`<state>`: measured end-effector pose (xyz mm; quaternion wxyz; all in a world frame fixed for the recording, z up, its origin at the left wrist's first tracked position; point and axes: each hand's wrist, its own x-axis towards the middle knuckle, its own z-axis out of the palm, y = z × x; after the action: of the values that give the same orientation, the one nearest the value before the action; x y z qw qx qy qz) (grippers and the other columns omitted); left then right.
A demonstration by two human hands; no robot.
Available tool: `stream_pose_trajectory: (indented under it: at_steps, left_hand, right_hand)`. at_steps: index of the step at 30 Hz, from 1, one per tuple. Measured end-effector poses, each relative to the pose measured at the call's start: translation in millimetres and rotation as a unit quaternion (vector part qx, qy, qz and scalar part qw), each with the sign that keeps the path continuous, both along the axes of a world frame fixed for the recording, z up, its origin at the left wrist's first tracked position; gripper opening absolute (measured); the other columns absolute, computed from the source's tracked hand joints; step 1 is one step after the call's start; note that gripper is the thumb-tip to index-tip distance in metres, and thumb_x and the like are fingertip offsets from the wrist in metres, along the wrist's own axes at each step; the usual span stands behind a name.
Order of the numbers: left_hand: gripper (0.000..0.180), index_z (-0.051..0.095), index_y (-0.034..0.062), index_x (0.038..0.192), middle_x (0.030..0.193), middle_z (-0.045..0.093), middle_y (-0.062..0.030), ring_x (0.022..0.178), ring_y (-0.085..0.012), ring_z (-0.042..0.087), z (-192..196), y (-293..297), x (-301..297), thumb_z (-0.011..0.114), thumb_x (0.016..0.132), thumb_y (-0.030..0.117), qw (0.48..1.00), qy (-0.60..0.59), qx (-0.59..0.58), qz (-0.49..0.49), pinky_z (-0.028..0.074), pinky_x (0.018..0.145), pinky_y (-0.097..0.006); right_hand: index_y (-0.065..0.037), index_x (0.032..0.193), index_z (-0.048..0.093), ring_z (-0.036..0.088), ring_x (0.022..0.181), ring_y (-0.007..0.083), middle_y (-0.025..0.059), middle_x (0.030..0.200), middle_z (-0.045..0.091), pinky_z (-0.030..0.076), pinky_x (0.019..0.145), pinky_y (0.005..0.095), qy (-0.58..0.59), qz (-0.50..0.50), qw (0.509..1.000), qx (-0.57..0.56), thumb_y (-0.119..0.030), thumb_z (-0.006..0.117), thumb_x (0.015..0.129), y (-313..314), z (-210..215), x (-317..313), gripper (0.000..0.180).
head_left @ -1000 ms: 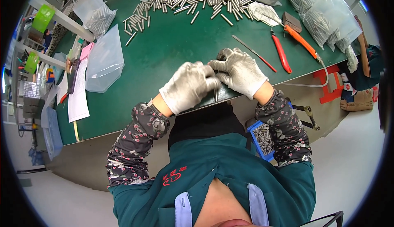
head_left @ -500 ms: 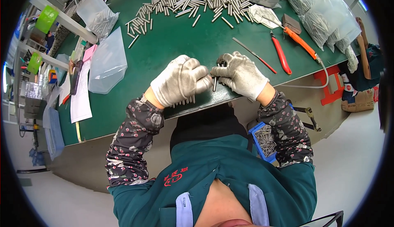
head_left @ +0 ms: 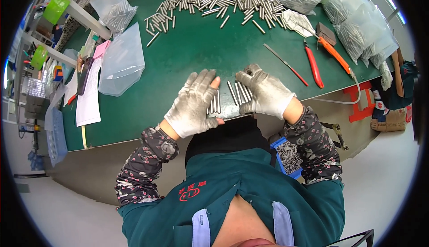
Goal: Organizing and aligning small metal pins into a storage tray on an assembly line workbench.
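**Hands spread apart over a row of metal rods at the table's near edge**

Both gloved hands lie flat on the green table [head_left: 187, 50], close to its near edge. The left hand [head_left: 194, 104] has its fingers stretched out and slightly fanned, palm down, with the fingertips resting on or just beside the left end of a small row of metal rods [head_left: 234, 96]. It grips nothing. The right hand [head_left: 264, 90] is also palm down, fingers loosely extended and pressing on the right side of the same row; whether any rod is pinched beneath it cannot be told.

Half a second ago the two hands were bunched close together, fingers curled around a tight cluster of rods held upright between them. Now they have drawn apart, the fingers have opened, and the rods lie side by side on the table between the hands (a neat flat row rather than a bundle).

Farther up the table sits the large loose heap of rods [head_left: 214, 3], well apart from the hands. To the right of the right hand lie a thin file [head_left: 286, 64] and red-handled pliers [head_left: 313, 64], with an orange-handled tool [head_left: 335, 54] beyond them. A clear plastic bag [head_left: 121, 61] lies to the left, next to some papers [head_left: 87, 104]. A blue bin of rods [head_left: 290, 157] sits below the table edge by the right forearm.
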<state>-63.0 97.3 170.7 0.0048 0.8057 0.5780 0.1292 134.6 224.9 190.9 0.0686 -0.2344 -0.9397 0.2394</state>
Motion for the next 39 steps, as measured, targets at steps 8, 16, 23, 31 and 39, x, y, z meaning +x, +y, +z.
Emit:
stream_pose_trajectory:
  at_steps: [8, 16, 23, 31, 39]
  left_hand:
    - [0.081, 0.037, 0.0018, 0.132, 0.123, 0.048, -0.0211, 0.121, -0.0374, 0.042, 6, -11, -6, 0.073, 0.066, 0.03, 0.996, -0.082, 0.021, 0.015, 0.029, 0.105, -0.048]
    - [0.076, 0.041, 0.0064, 0.131, 0.119, 0.051, -0.0165, 0.116, -0.0372, 0.046, 5, -22, -9, 0.072, 0.066, 0.031, 0.989, -0.141, 0.048, 0.026, 0.031, 0.102, -0.05]
    - [0.07, 0.039, 0.0186, 0.135, 0.139, 0.039, -0.0088, 0.128, -0.0329, 0.034, 8, -7, -3, 0.044, 0.08, 0.061, 0.992, 0.042, -0.03, -0.117, 0.014, 0.109, -0.048]
    - [0.069, 0.042, 0.0184, 0.132, 0.135, 0.043, -0.0108, 0.125, -0.0341, 0.038, 17, -4, -2, 0.047, 0.077, 0.06, 0.991, 0.043, -0.051, -0.113, 0.018, 0.107, -0.05]
    - [0.07, 0.042, 0.019, 0.132, 0.135, 0.042, -0.0099, 0.125, -0.0323, 0.038, 16, -5, -2, 0.046, 0.077, 0.061, 0.991, 0.037, -0.068, -0.106, 0.016, 0.108, -0.05]
  right_hand:
    - [0.0, 0.102, 0.055, 0.06, 0.082, 0.0362, 0.0217, 0.096, 0.053, 0.05, 0.071, 0.0415, 0.104, 0.008, 0.994, 0.021, -0.026, 0.074, 0.063, -32, -11, -42, 0.05]
    - [-0.002, 0.103, 0.054, 0.058, 0.09, 0.0347, 0.0179, 0.098, 0.054, 0.048, 0.078, 0.0409, 0.12, 0.052, 0.991, -0.036, -0.031, 0.072, 0.068, -28, -1, -39, 0.049]
    - [-0.006, 0.092, 0.058, 0.062, 0.085, 0.0283, 0.0129, 0.086, 0.063, 0.049, 0.074, 0.0386, -0.096, -0.245, 0.93, 0.258, -0.008, 0.053, 0.076, 48, 8, 13, 0.016]
    - [-0.006, 0.08, 0.061, 0.066, 0.069, 0.0262, 0.0118, 0.075, 0.065, 0.052, 0.059, 0.0358, -0.095, -0.396, 0.84, 0.358, -0.009, 0.053, 0.076, 124, -16, 39, 0.009]
    - [-0.005, 0.114, 0.056, 0.047, 0.114, 0.0362, 0.0248, 0.112, 0.056, 0.041, 0.092, 0.0404, -0.074, -0.344, 0.895, 0.276, -0.055, 0.062, 0.07, 129, -10, -38, 0.067]
